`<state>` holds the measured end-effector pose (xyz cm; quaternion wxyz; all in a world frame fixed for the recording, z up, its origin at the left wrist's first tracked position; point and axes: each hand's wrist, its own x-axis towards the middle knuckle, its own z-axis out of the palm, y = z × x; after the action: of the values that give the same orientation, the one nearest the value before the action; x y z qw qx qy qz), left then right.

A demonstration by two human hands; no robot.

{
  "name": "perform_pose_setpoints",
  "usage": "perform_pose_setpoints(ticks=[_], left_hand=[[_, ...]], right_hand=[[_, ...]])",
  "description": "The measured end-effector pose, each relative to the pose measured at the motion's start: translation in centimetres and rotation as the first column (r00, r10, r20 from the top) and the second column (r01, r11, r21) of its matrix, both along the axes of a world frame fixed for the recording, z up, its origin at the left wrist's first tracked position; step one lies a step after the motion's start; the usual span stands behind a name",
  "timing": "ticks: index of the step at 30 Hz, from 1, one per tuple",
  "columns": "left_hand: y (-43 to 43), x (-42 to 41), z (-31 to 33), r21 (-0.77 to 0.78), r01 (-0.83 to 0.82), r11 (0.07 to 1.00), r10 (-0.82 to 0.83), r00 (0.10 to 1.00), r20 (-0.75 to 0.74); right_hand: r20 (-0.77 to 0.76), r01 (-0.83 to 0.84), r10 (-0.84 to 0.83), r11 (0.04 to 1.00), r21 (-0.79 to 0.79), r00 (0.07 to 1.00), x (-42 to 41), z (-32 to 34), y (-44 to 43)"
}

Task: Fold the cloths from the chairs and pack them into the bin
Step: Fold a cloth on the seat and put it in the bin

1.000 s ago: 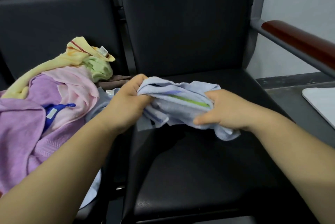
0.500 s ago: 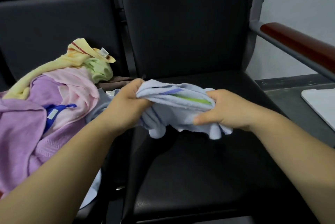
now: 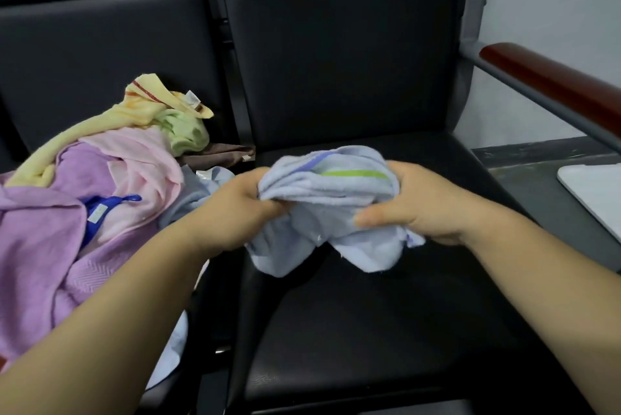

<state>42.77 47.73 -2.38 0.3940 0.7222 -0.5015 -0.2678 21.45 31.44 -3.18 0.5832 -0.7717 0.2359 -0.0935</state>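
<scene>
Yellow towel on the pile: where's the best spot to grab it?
Pinch the yellow towel by its raised, red-striped end, from above. That end sticks up free on top, while the rest drapes along the pink cloth and purple cloth.

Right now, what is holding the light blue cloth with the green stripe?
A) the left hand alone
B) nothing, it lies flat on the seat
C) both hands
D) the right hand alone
C: the left hand and the right hand each grip one end of the bunched light blue cloth.
</scene>
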Motion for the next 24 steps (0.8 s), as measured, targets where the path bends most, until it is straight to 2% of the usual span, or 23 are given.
perform_pose_setpoints(ticks=[1,3,5,6,8,9,10,11,13,14,16,17,19,20,22,23,24], left_hand=[[0.1,-0.3,0.4,-0.053,0.010,0.999,-0.015,0.996,-0.092],[0.2,-1.1,1.1,-0.085,0.038,0.996,-0.049,0.989,-0.137],[0.2,-1.0,1.1,-0.030,0.087,0.996,-0.091,0.988,-0.127],[0.2,-0.6,0.8,0.023,0.105,0.994,-0.103,0.992,-0.076],[0.1,-0.1,0.0,0.155,0.077,0.985,-0.104,0.979,0.173],[0.1,0.1,-0.4,0.188,0.042,0.981,-0.095,0.954,0.286],[0.0,0.2,-0.8,0.186,0.012,0.982,-0.072,0.944,0.322],[0.0,0.3,-1.0,0.164,-0.009,0.986,-0.039,0.956,0.290],[0.1,-0.1,-0.8,0.046,-0.040,0.998,0.036,0.995,0.092],[0.1,-0.4,-0.4,-0.040,-0.055,0.998,0.055,0.998,-0.003],[0.2,-1.1,0.7,-0.169,-0.033,0.985,0.013,0.992,-0.122],[0.2,-1.2,0.9,-0.187,-0.001,0.982,-0.029,0.986,-0.163],[0.3,-1.1,1.0,-0.082,0.056,0.995,-0.070,0.983,-0.172],[0.4,-0.8,0.7,0.030,0.089,0.996,-0.086,0.993,-0.087],[0.5,0.0,-0.2,0.248,0.081,0.965,-0.136,0.967,0.214],[0.4,0.3,-0.5,0.268,0.045,0.962,-0.131,0.941,0.313],[0.3,0.4,-0.8,0.226,0.018,0.974,-0.097,0.935,0.341]], right_hand=[[-0.131,-0.052,0.034,0.989,-0.138,0.991,0.0,0.0,0.1],[-0.413,-0.167,-0.016,0.900,-0.403,0.910,0.1,-0.2,0.4],[-0.437,-0.160,-0.072,0.867,-0.472,0.897,0.6,-0.3,0.7],[-0.399,-0.086,-0.111,0.892,-0.444,0.910,0.6,-0.4,0.6],[-0.216,0.181,-0.231,0.956,-0.229,0.948,0.5,-0.2,0.2],[-0.118,0.256,-0.268,0.960,-0.109,0.956,0.4,-0.1,0.0],[-0.044,0.254,-0.254,0.967,-0.011,0.966,0.2,-0.1,-0.1],[0.002,0.204,-0.205,0.977,0.068,0.979,0.1,0.0,0.0],[0.020,0.063,-0.067,0.981,0.182,0.998,0.0,0.3,0.2],[-0.031,0.022,-0.018,0.992,0.123,0.999,-0.1,0.3,0.1],[-0.263,-0.052,-0.010,0.973,-0.225,0.965,-0.1,0.2,0.0],[-0.372,-0.098,-0.056,0.919,-0.382,0.927,0.0,0.2,0.0],[-0.394,-0.084,-0.130,0.873,-0.480,0.910,0.1,0.0,-0.2],[-0.333,0.001,-0.155,0.908,-0.419,0.930,0.2,-0.1,-0.4],[-0.128,0.217,-0.227,0.972,-0.091,0.965,-0.1,0.0,-0.6],[-0.035,0.224,-0.222,0.972,0.074,0.975,-0.2,0.2,-0.5],[0.040,0.173,-0.183,0.968,0.181,0.982,-0.3,0.4,-0.5]])
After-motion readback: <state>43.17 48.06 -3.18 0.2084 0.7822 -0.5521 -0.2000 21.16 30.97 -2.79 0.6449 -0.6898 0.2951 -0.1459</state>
